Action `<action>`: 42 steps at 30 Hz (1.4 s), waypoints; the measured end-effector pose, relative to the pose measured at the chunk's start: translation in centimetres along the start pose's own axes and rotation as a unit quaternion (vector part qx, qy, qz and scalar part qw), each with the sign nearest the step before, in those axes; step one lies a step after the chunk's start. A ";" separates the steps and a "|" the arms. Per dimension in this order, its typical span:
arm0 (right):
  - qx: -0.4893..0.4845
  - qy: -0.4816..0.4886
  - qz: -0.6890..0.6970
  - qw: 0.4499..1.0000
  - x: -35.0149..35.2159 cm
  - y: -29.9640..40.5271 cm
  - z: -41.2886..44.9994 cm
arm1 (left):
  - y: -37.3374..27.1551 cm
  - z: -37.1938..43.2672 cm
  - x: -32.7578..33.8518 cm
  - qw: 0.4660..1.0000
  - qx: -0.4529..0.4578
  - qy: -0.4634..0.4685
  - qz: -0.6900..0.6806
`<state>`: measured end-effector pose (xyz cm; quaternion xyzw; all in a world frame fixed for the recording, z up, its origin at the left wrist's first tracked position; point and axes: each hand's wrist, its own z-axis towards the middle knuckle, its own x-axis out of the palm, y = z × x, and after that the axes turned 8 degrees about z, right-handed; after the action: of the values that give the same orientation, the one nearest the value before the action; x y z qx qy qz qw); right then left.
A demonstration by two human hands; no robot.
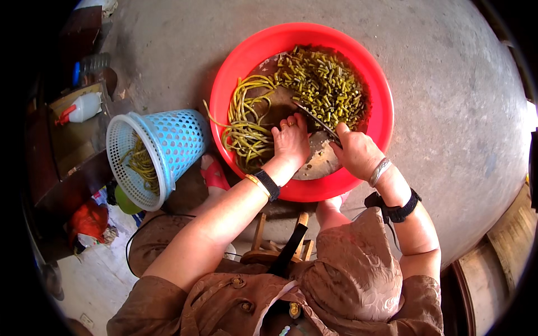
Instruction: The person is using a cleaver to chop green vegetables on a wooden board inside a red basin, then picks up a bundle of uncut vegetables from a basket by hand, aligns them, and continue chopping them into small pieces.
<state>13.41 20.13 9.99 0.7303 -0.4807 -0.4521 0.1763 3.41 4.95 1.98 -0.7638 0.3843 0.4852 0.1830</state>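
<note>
My right hand (pixel 359 153) grips a kitchen knife (pixel 318 118), its dark blade slanting up and left over the basin. Beside the blade, my left hand (pixel 291 140) is curled palm down on a bunch of long beans (pixel 250 132). The beans trail out to the left, and one hangs over the rim. A pile of short cut bean pieces (pixel 321 84) covers the far right part of a worn cutting board (pixel 321 161). Board and beans all lie inside a large red plastic basin (pixel 300 195). My left fingertips and the ends of the held beans are partly hidden.
A blue and white perforated basket (pixel 178 140) lies tilted left of the basin, with more long beans (pixel 145 166) inside. Farther left, a spray bottle (pixel 82 109) rests in an open wooden drawer (pixel 77 147). A small wooden stool (pixel 260 254) stands between my legs on the concrete floor (pixel 445 105).
</note>
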 end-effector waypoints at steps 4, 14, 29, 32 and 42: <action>-0.010 -0.006 0.007 1.000 0.8 -0.3 1.6 | 0.1 0.1 0.0 1.000 -0.002 0.005 0.008; -0.087 -0.183 0.198 0.959 5.3 -5.8 5.4 | 0.0 -0.1 -1.2 0.999 -0.003 0.040 -0.035; -0.009 -0.215 0.148 0.965 3.8 -1.2 -4.8 | 0.2 -0.6 -0.1 1.000 0.007 -0.001 -0.011; -0.001 -0.218 0.151 0.964 5.4 -1.4 -5.8 | 0.0 -0.6 -0.2 1.000 -0.002 -0.007 -0.019; 0.009 -0.238 0.205 0.949 5.1 -2.9 -5.6 | 2.2 -1.1 -3.0 0.987 0.018 0.036 -0.153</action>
<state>20.29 16.15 8.47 0.4887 -0.6523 -0.5625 0.1392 1.70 4.07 5.31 -0.8271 0.2777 0.4166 0.2554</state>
